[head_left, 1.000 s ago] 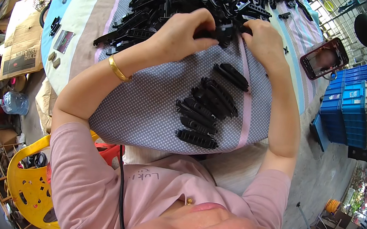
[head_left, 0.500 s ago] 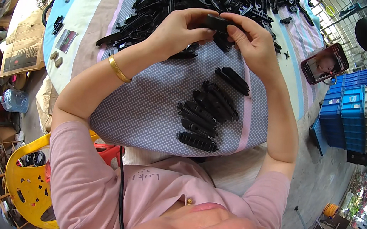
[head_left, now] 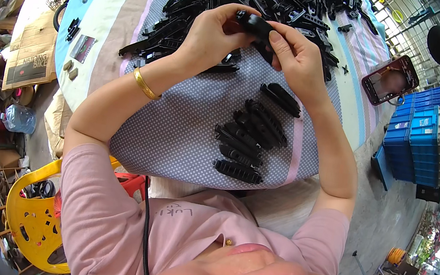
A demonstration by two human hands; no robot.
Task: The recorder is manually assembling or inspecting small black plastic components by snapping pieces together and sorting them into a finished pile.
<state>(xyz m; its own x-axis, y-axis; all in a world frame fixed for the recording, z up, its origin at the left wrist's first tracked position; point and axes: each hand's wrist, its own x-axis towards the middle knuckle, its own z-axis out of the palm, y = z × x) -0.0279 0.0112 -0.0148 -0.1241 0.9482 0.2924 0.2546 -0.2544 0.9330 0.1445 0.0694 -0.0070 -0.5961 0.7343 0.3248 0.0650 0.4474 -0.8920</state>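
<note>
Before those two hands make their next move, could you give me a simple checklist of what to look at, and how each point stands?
1. Left hand has a hold on the black part: ok, fingers and thumb are around one end.
2. Right hand supports it too: ok, its thumb presses near the other end.
3. Pieces of the held part fully joined: cannot tell, the fingers cover much of it.
4. Small group of black parts lies within the table's edge: ok.
5. That group is apart from the big pile: ok, patterned cloth shows between them.
</note>
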